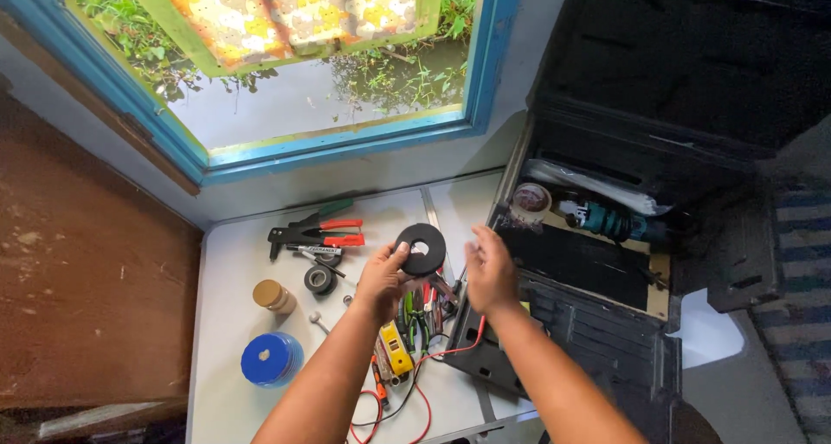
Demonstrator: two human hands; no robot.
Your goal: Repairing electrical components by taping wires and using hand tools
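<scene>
A black disc (pixel 421 248) is hanging above the white table (pixel 229 314), pinched at its edge by the left hand (pixel 383 281); the right hand (pixel 490 273) is hovering beside it, fingers spread.

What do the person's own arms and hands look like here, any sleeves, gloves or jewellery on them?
Both forearms are bare right down to the frame's bottom edge, with no sleeve showing. The left hand and right hand wear no gloves. No watch, bracelet or ring can be made out, though the fingers are too small to be sure about rings.
</scene>
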